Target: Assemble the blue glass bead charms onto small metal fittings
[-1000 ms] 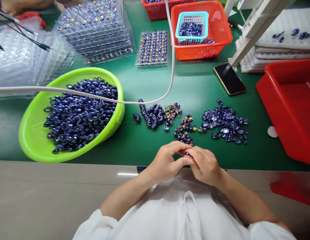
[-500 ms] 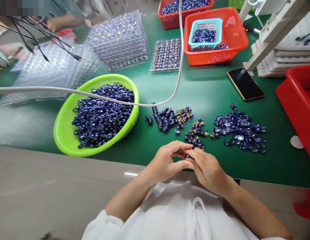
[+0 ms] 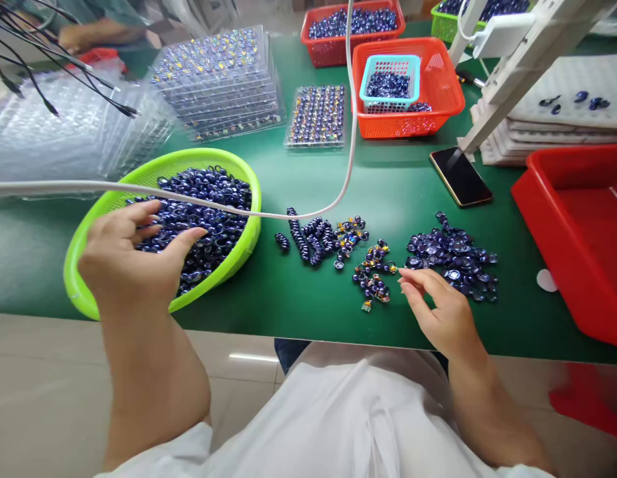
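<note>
My left hand (image 3: 134, 249) hovers over the round green basket (image 3: 255, 219), thumb and fingers apart, with nothing visible between them. Dark blue, shiny rings (image 3: 209, 192) fill the basket. My right hand (image 3: 440, 305) is low at the table, its thumb and index fingertips close together; whatever they pinch, if anything, is too small to make out. Just left of those fingertips lies a loose cluster of rings with yellowish stones (image 3: 373, 275). Behind the hand spreads a pile of flat, shiny dark pieces (image 3: 452, 255). Dark rings in coiled rows (image 3: 316, 239) lie mid-table.
A white cable (image 3: 204, 204) loops across the basket. Behind stand stacked clear trays (image 3: 219, 86), a single filled tray (image 3: 317, 116) and a red-orange basket (image 3: 440, 79). A phone (image 3: 460, 176) and a red bin (image 3: 562, 232) are rightward. Another person's arm (image 3: 99, 34) shows at back left.
My hands have parted from around a small dark piece at the table edge. The left has swung over to the green basket; the right has moved rightward beside the stone-set rings.
</note>
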`<action>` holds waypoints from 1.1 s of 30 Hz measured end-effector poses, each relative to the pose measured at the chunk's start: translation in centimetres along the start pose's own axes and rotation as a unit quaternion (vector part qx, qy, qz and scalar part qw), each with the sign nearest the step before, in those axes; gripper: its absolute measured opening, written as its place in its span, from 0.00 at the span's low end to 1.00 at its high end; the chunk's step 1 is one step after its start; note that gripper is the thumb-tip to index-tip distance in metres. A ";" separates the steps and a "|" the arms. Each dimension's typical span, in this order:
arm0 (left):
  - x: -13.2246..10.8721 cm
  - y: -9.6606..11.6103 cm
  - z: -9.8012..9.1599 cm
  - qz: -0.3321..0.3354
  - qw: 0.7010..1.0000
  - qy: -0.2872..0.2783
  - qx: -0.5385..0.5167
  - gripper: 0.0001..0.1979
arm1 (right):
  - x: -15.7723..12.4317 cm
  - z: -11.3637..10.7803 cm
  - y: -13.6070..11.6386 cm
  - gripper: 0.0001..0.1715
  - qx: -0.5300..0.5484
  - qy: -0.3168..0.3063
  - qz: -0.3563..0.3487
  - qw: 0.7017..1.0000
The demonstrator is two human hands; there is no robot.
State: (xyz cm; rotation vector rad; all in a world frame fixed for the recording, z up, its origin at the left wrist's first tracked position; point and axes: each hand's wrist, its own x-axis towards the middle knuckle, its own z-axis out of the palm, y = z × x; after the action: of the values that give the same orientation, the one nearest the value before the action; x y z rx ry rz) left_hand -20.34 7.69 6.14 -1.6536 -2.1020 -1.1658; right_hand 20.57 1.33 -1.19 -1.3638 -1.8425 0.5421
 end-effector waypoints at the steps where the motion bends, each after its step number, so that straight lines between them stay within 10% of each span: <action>1: 0.3 -0.2 0.1 0.028 0.999 0.018 0.011 0.36 | -0.1 -0.2 0.2 0.14 -0.013 -0.001 -0.002 1.000; 5: -1.8 3.3 1.0 0.117 0.992 0.007 -0.041 0.31 | -0.6 0.3 0.2 0.12 -0.038 -0.036 -0.022 0.998; 11: -10.7 11.6 4.4 0.264 0.883 -0.275 -0.275 0.15 | -0.3 1.9 0.0 0.11 -0.122 -0.100 -0.011 0.987; 15: -15.0 13.1 7.5 0.281 0.845 -0.348 -0.293 0.11 | -0.3 2.1 0.1 0.04 -0.105 -0.105 0.014 0.989; 28: -15.9 13.9 8.3 0.193 0.864 -0.336 -0.322 0.15 | -1.8 1.0 -0.1 0.04 0.143 0.011 0.182 0.973; 33: -15.4 15.1 6.4 -0.014 0.766 -0.455 -0.455 0.19 | -2.4 1.4 -0.8 0.06 0.159 0.081 0.138 0.974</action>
State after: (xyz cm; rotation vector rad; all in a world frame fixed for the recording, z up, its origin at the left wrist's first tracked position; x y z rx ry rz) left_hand 0.27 1.85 -0.79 -3.1615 -2.0680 -1.8178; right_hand 19.33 -1.06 -2.25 -1.4035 -1.3737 0.8058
